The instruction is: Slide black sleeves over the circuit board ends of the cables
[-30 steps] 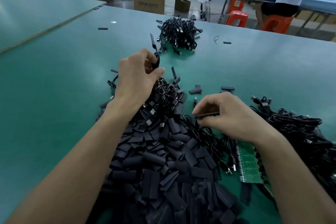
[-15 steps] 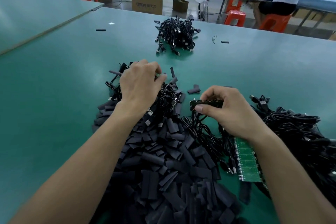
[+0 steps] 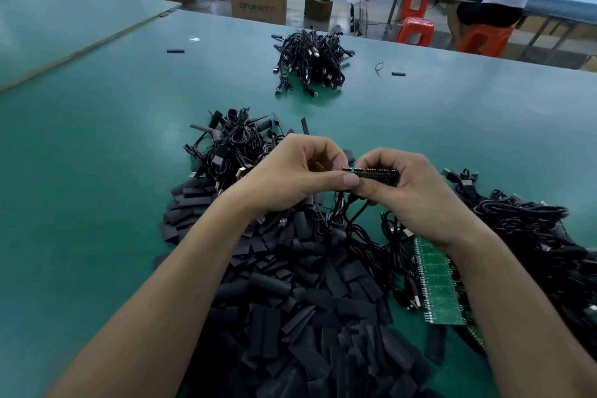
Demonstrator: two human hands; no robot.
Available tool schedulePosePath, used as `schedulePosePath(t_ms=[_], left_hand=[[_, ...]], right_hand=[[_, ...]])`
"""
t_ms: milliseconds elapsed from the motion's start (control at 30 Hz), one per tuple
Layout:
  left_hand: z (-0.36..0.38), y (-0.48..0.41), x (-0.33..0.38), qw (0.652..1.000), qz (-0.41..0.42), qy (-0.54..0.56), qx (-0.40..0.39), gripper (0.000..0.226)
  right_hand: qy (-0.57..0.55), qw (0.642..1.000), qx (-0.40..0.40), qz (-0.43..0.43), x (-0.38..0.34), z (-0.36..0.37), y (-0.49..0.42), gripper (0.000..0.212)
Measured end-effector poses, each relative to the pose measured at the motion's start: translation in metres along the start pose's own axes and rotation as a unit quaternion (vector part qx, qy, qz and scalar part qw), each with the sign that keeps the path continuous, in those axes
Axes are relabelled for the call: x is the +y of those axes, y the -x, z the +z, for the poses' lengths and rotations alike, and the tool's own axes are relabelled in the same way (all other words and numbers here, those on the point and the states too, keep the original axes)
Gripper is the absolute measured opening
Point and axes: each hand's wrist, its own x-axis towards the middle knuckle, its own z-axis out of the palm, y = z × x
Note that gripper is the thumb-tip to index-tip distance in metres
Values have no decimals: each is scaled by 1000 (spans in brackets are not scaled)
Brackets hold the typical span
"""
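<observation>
Circuit board strip (image 3: 374,175), dark green with a row of gold contacts along its upper edge, is held level just above the far edge of the sleeve pile (image 3: 307,300). The right hand (image 3: 410,194) grips the strip's right portion with its fingers curled over the top. The left hand (image 3: 290,178) pinches the strip's left end between thumb tip and curled fingers; whether a sleeve sits in that pinch cannot be determined. Both hands hide most of the strip's face. Thin black cables (image 3: 355,220) hang from the strip's underside down onto the pile.

The sleeve pile consists of short, flat, matte black tube pieces, overlapping loosely. At its far-left corner lies a cable tangle (image 3: 232,145) with metal plugs. Just right of the pile a green panel (image 3: 436,287) lies flat, partly under the right forearm; further right is a cable heap (image 3: 523,229). Well beyond the pile stands a separate cable bundle (image 3: 311,58). All rest on a smooth green table (image 3: 97,139).
</observation>
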Motion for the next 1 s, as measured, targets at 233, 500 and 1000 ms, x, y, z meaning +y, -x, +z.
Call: schedulePosePath(t_ms=[233, 500, 1000], left_hand=[[2, 5, -15, 998, 27, 41, 27, 13], [2, 3, -15, 997, 43, 67, 14, 8], [-1, 3, -6, 963, 58, 227, 136, 12]], right_hand=[[-5, 1000, -25, -8, 1, 0, -2, 22], [-41, 997, -58, -12, -1, -7, -6, 21], [73, 996, 41, -7, 1, -24, -3, 10]])
